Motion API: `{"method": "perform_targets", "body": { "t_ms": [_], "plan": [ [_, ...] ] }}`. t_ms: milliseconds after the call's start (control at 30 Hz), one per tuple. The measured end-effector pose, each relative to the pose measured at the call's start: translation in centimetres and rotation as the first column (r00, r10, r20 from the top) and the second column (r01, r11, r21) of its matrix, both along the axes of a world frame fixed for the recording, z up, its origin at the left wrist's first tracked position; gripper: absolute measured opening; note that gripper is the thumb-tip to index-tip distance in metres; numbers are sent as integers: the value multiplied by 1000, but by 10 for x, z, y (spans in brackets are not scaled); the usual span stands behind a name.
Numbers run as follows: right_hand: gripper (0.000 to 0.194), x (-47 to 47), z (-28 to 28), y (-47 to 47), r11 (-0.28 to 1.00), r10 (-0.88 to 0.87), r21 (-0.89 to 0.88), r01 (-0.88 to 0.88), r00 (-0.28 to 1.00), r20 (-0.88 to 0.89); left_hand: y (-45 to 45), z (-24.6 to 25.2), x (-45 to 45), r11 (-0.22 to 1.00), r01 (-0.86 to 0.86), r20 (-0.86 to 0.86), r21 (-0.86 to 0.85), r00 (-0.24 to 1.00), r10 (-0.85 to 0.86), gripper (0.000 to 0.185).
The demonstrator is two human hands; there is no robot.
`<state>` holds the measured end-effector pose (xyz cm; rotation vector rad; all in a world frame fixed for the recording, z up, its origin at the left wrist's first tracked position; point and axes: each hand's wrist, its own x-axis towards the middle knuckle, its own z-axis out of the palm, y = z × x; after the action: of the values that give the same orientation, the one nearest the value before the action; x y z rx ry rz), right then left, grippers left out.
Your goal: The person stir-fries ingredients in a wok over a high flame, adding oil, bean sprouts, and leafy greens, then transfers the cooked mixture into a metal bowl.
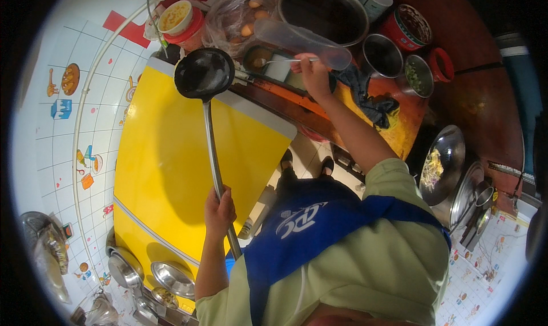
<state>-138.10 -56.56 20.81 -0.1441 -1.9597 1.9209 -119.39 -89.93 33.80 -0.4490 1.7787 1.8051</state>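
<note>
My left hand (220, 210) grips the long metal handle of a large ladle (204, 74), whose dark bowl is held over the far edge of a yellow surface. My right hand (314, 75) holds a small metal spoon (280, 61) by its handle. The spoon's tip is in a seasoning box (278, 71), at a compartment with brownish contents; the compartment beside it holds something white. A translucent plastic lid (304, 43) stands tilted up behind my right hand.
Eggs in a plastic bag (246, 28), a large pot of dark liquid (323, 13), a metal pot (382, 55) and a bowl of chopped greens (415, 75) stand beyond. A dark cloth (364, 94) lies right of my hand. A wok (443, 163) with food is at the right.
</note>
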Motion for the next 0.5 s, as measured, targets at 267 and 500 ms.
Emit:
{"method": "perform_targets", "body": {
  "t_ms": [267,500],
  "plan": [
    [26,2,1,2,1000,-10,-22,11,1000,13,2,-1,0,1000,-10,-2,-26,1000,10,13],
    [26,26,19,14,964,-77,-255,75,997,1,15,8,-4,999,-4,-6,-51,1000,4,10]
  ]
}}
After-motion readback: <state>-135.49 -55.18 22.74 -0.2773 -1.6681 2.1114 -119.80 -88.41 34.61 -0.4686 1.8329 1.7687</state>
